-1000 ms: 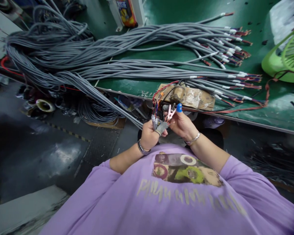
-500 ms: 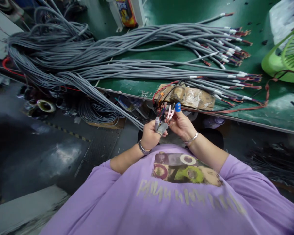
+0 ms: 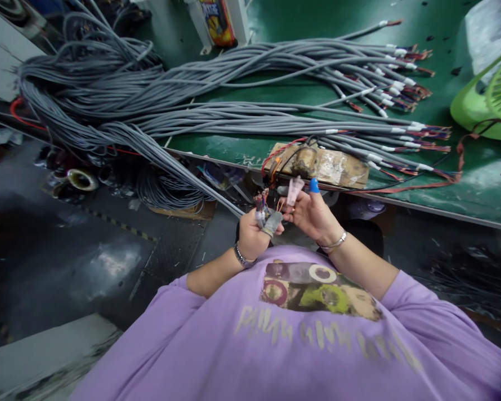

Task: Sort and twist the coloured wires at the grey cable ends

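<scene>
My left hand (image 3: 253, 236) is closed round the ends of several grey cables (image 3: 221, 201), below the table edge. A grey cover is on its thumb. Stripped, coloured wire ends (image 3: 261, 199) stick up out of that grip, and a few thin orange wires (image 3: 280, 206) point toward the other hand. My right hand (image 3: 315, 217), with a blue cap (image 3: 314, 185) on its raised thumb, has a pale pink clip (image 3: 294, 190) among its fingers. The clip is blurred, and its jaws cannot be made out. The right fingertips are close beside the left thumb.
Long bundles of grey cable (image 3: 242, 72) lie across the green table (image 3: 300, 16), with white-banded, stripped ends at the right. A wooden block (image 3: 338, 167) with wires sits at the near edge. A green fan (image 3: 480, 106) stands at right. Coiled cable (image 3: 171, 192) lies below.
My right hand has drawn slightly right, away from the left, and the pink clip has moved and tilted with it. The wire ends in my left hand now show more openly.
</scene>
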`<action>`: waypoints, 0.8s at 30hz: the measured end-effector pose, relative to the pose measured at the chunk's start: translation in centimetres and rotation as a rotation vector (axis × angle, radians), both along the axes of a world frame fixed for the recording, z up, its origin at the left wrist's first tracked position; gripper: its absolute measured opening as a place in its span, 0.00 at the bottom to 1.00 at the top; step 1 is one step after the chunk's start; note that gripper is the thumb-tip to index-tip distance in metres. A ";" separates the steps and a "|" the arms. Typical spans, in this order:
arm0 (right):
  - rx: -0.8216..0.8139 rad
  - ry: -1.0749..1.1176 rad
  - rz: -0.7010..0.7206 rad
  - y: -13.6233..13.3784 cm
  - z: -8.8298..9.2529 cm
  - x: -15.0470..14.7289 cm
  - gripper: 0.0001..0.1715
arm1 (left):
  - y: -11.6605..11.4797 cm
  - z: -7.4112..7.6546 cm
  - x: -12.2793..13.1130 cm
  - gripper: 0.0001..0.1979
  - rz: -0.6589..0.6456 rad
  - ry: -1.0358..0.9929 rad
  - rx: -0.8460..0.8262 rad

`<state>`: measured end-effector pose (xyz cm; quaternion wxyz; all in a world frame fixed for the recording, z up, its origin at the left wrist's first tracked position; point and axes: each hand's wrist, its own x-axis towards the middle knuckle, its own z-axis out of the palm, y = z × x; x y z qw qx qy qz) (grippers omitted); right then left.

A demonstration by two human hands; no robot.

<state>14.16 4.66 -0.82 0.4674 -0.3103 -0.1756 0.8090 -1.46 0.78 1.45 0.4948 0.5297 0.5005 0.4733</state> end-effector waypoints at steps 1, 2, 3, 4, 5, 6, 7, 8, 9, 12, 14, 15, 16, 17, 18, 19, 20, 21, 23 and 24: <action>0.010 0.002 0.006 -0.1 0.1 0.2 0.32 | 0.1 -0.1 0.1 0.21 0.010 -0.001 0.002; 0.021 0.000 0.011 -0.2 0.1 0.3 0.31 | 0.2 -0.1 0.2 0.21 0.016 0.000 0.002; 0.032 -0.007 0.017 -0.3 0.1 0.5 0.30 | 0.2 -0.2 0.3 0.21 0.018 0.003 0.001; 0.040 -0.023 0.027 -0.5 0.1 0.7 0.30 | 0.3 -0.3 0.3 0.21 0.018 0.008 -0.001; 0.047 -0.049 0.037 -0.7 0.0 0.8 0.30 | 0.3 -0.4 0.3 0.21 0.016 0.013 -0.003; 0.053 -0.081 0.043 -0.9 0.0 0.8 0.29 | 0.3 -0.6 0.3 0.20 0.008 0.020 -0.003; 0.059 -0.117 0.045 -1.2 0.0 0.8 0.28 | 0.3 -0.7 0.3 0.19 -0.001 0.027 0.001; 0.068 -0.153 0.041 -1.4 0.0 0.7 0.27 | 0.3 -0.7 0.2 0.19 -0.014 0.036 0.007; 0.085 -0.184 0.031 -1.6 0.0 0.6 0.25 | 0.4 -0.8 0.1 0.18 -0.026 0.045 0.011; 0.164 -0.215 0.006 -2.0 0.1 0.0 0.19 | 0.6 -1.0 -0.2 0.16 -0.083 0.076 -0.012; 0.216 -0.207 0.019 -2.1 0.2 -0.3 0.18 | 0.8 -1.2 -0.4 0.16 -0.167 0.105 -0.063; 0.237 -0.206 0.036 -2.1 0.3 -0.3 0.18 | 0.8 -1.2 -0.6 0.15 -0.216 0.121 -0.091; 0.256 -0.214 0.058 -2.0 0.3 -0.4 0.18 | 0.9 -1.3 -0.7 0.15 -0.261 0.140 -0.114; 0.272 -0.226 0.078 -2.0 0.2 -0.4 0.18 | 0.9 -1.4 -0.8 0.14 -0.295 0.160 -0.130; 0.279 -0.240 0.084 -2.0 0.2 -0.4 0.17 | 0.9 -1.4 -1.0 0.13 -0.310 0.176 -0.135; 0.274 -0.256 0.076 -2.0 0.1 -0.4 0.17 | 0.8 -1.5 -1.1 0.13 -0.306 0.186 -0.134; 0.255 -0.271 0.051 -1.9 0.0 -0.3 0.16 | 0.8 -1.5 -1.1 0.14 -0.289 0.186 -0.130; 0.223 -0.283 0.017 -1.9 -0.2 -0.3 0.16 | 0.8 -1.4 -1.2 0.15 -0.268 0.176 -0.129; 0.150 -0.292 -0.037 -1.9 -0.4 -0.1 0.16 | 0.7 -1.3 -1.2 0.17 -0.222 0.132 -0.144; 0.123 -0.291 -0.043 -1.9 -0.5 0.0 0.17 | 0.7 -1.2 -1.2 0.19 -0.206 0.107 -0.157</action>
